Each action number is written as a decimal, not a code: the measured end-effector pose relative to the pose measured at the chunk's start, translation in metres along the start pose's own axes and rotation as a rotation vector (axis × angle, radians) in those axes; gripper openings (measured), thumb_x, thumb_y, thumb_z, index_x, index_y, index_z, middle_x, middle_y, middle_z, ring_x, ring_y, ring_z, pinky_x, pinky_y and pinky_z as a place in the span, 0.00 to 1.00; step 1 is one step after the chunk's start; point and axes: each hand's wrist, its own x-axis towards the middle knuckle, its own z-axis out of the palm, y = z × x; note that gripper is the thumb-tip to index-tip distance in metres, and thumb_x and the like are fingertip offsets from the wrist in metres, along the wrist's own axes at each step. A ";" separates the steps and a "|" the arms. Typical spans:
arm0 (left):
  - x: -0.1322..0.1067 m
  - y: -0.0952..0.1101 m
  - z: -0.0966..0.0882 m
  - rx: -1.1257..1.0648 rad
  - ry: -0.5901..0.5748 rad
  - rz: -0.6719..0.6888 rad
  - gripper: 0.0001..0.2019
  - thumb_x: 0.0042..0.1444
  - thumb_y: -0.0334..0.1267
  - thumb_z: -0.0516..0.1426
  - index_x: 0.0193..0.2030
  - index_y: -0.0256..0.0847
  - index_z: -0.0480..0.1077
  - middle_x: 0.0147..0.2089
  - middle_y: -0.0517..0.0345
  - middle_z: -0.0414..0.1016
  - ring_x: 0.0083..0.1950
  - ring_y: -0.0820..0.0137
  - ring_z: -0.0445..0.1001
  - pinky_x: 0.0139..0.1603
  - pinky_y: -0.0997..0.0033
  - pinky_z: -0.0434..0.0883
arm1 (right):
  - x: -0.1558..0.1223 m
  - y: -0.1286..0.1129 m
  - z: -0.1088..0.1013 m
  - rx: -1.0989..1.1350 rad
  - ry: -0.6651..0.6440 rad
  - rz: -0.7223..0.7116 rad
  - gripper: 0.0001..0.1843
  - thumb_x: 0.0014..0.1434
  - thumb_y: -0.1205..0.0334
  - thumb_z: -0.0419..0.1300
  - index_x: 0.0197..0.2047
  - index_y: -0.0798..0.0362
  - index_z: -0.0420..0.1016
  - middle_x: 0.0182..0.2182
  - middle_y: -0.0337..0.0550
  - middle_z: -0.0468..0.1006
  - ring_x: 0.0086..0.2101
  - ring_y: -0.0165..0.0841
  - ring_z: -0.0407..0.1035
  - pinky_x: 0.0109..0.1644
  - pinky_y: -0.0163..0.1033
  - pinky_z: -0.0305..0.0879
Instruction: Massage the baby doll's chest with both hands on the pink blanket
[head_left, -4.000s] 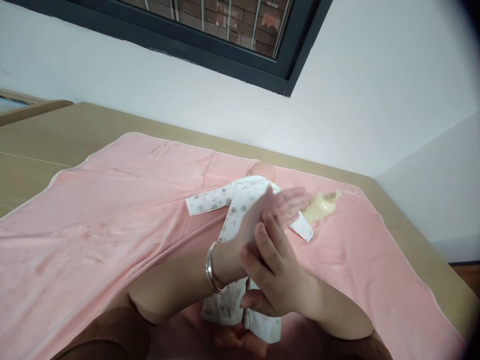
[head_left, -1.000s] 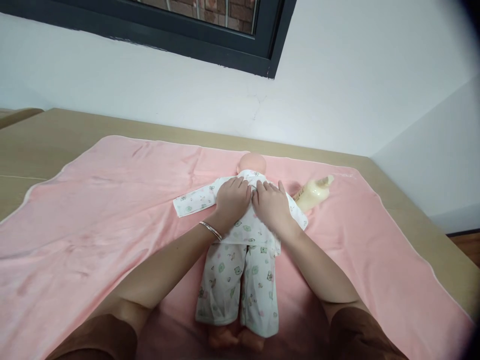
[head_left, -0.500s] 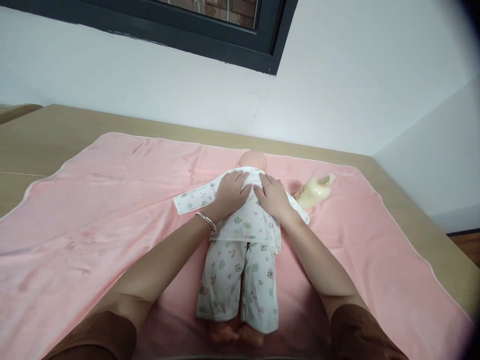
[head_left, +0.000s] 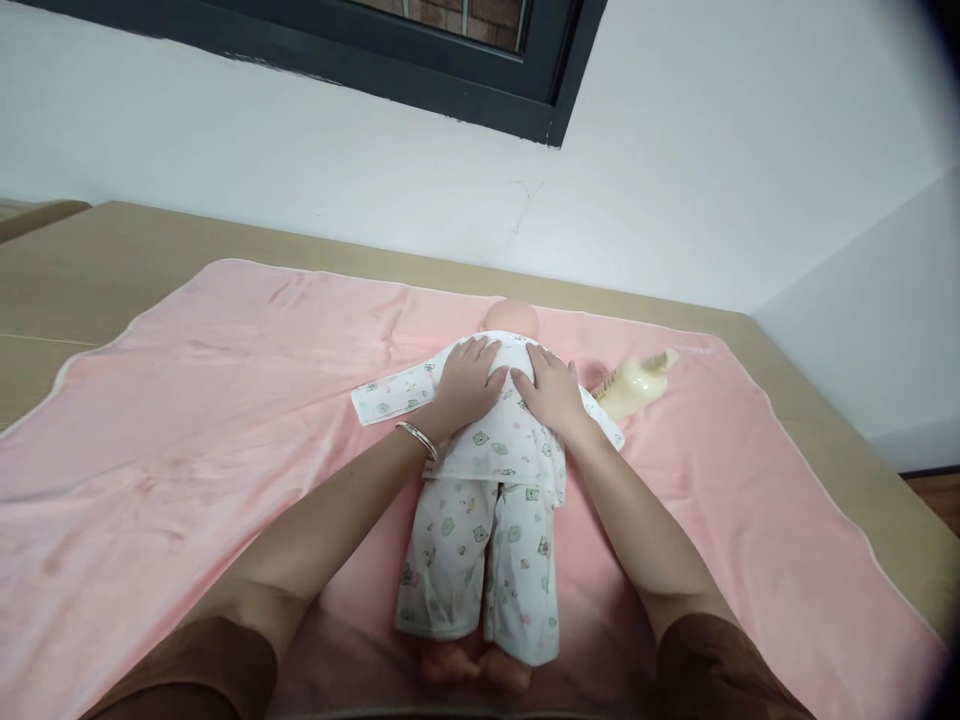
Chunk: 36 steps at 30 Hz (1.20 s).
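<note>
A baby doll [head_left: 511, 316] in white patterned pyjamas lies stretched out on a pink blanket [head_left: 255, 400], its head toward the wall and its feet toward me. Its face does not show. My left hand [head_left: 466, 385] rests flat on the left side of the doll's upper body, fingers extended, with a bangle on the wrist. On the right side of the upper body lies my right hand [head_left: 553, 392], also flat, its fingers spread. Both thumbs point inward over the pyjama top [head_left: 491, 445]. The pyjama trousers [head_left: 446, 560] reach down to the bare feet.
Beside the doll's right-hand sleeve lies a pale yellow bottle [head_left: 637, 385] on its side. The blanket covers much of a wooden table [head_left: 150, 250]. A white wall [head_left: 420, 180] with a dark window frame [head_left: 525, 110] stands behind it.
The view has shifted slightly. My right fingers are a little more spread on the doll; otherwise both hands stay in the same places.
</note>
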 end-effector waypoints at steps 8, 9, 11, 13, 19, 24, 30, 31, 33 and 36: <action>-0.008 0.012 -0.009 -0.042 0.107 0.172 0.16 0.69 0.39 0.48 0.48 0.41 0.77 0.55 0.47 0.80 0.60 0.59 0.75 0.66 0.50 0.70 | -0.028 -0.028 -0.011 -0.149 0.081 -0.080 0.29 0.73 0.57 0.40 0.70 0.60 0.61 0.66 0.62 0.68 0.64 0.54 0.62 0.70 0.73 0.36; -0.010 0.014 -0.010 -0.043 0.133 0.139 0.16 0.69 0.40 0.48 0.45 0.42 0.77 0.53 0.47 0.81 0.59 0.59 0.76 0.65 0.50 0.71 | -0.031 -0.032 -0.012 -0.179 0.100 -0.080 0.29 0.72 0.58 0.40 0.69 0.60 0.62 0.64 0.63 0.69 0.62 0.54 0.64 0.70 0.73 0.34; -0.013 0.016 -0.009 -0.037 0.172 0.075 0.16 0.69 0.41 0.49 0.44 0.42 0.78 0.52 0.47 0.81 0.58 0.58 0.77 0.63 0.50 0.72 | -0.034 -0.037 -0.013 -0.195 0.120 -0.069 0.27 0.72 0.58 0.41 0.66 0.59 0.66 0.60 0.62 0.74 0.58 0.52 0.68 0.70 0.72 0.33; -0.013 0.016 -0.008 -0.023 0.186 0.027 0.17 0.69 0.41 0.48 0.46 0.41 0.77 0.54 0.46 0.80 0.58 0.58 0.76 0.64 0.50 0.71 | -0.032 -0.036 -0.013 -0.155 0.125 -0.045 0.24 0.72 0.57 0.42 0.60 0.55 0.71 0.54 0.57 0.79 0.54 0.50 0.71 0.70 0.71 0.35; -0.007 0.006 -0.001 -0.022 0.074 -0.030 0.21 0.68 0.41 0.48 0.60 0.34 0.72 0.63 0.40 0.73 0.66 0.53 0.69 0.70 0.47 0.64 | -0.010 -0.015 -0.003 -0.009 0.065 0.005 0.30 0.70 0.50 0.45 0.69 0.57 0.60 0.66 0.58 0.68 0.66 0.52 0.58 0.70 0.68 0.44; -0.006 0.003 0.001 -0.028 0.046 -0.035 0.22 0.67 0.42 0.47 0.62 0.35 0.70 0.64 0.42 0.72 0.67 0.53 0.68 0.71 0.47 0.62 | -0.007 -0.010 0.003 0.024 0.039 -0.001 0.33 0.70 0.49 0.43 0.72 0.56 0.57 0.69 0.57 0.63 0.68 0.51 0.54 0.70 0.68 0.42; -0.005 0.004 0.000 -0.057 0.044 -0.041 0.22 0.67 0.41 0.48 0.61 0.34 0.70 0.64 0.41 0.72 0.66 0.53 0.68 0.71 0.48 0.62 | -0.008 -0.011 0.003 0.031 0.045 0.004 0.33 0.70 0.49 0.43 0.72 0.56 0.56 0.69 0.57 0.63 0.68 0.50 0.54 0.70 0.68 0.42; -0.005 0.004 0.000 -0.057 0.042 -0.042 0.22 0.67 0.41 0.48 0.61 0.34 0.70 0.64 0.41 0.72 0.66 0.53 0.68 0.71 0.49 0.62 | -0.007 -0.011 0.003 0.033 0.044 0.005 0.33 0.70 0.49 0.43 0.72 0.56 0.56 0.69 0.57 0.63 0.68 0.50 0.54 0.70 0.68 0.42; -0.005 0.004 -0.001 -0.056 0.037 -0.045 0.22 0.67 0.41 0.48 0.61 0.34 0.70 0.64 0.41 0.72 0.66 0.53 0.68 0.71 0.48 0.62 | -0.008 -0.011 0.003 0.032 0.043 0.012 0.33 0.71 0.49 0.43 0.72 0.56 0.56 0.69 0.56 0.63 0.68 0.50 0.54 0.71 0.68 0.42; -0.005 0.005 -0.001 -0.059 0.039 -0.049 0.22 0.67 0.41 0.48 0.61 0.35 0.70 0.64 0.41 0.72 0.66 0.53 0.68 0.70 0.47 0.63 | -0.010 -0.013 0.003 0.014 0.037 0.030 0.33 0.71 0.48 0.43 0.73 0.55 0.55 0.70 0.55 0.62 0.69 0.50 0.53 0.71 0.66 0.42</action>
